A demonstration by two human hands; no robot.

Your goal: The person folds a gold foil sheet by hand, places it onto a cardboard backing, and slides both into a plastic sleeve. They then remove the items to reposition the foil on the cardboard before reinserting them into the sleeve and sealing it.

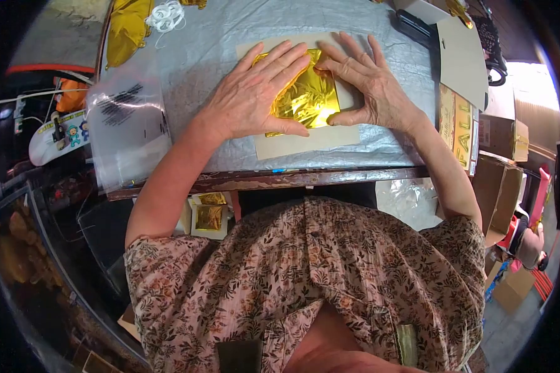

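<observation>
A shiny gold foil piece (312,99), creased on top, lies on a beige card sheet (308,143) on the table. My left hand (258,90) rests flat over its left side, fingers stretched out and thumb along the near edge. On the other side, my right hand (368,87) has its fingers spread, with thumb and fingertips touching the foil's right edge. Neither hand grips anything. The palms hide part of the foil's left side and far corners.
A silvery sheet (211,46) covers the table. Gold foil (127,31) and white string (166,15) lie at the far left. Clear plastic bags (127,133) hang over the left edge. At right are a black object (415,28) and a printed box (457,127).
</observation>
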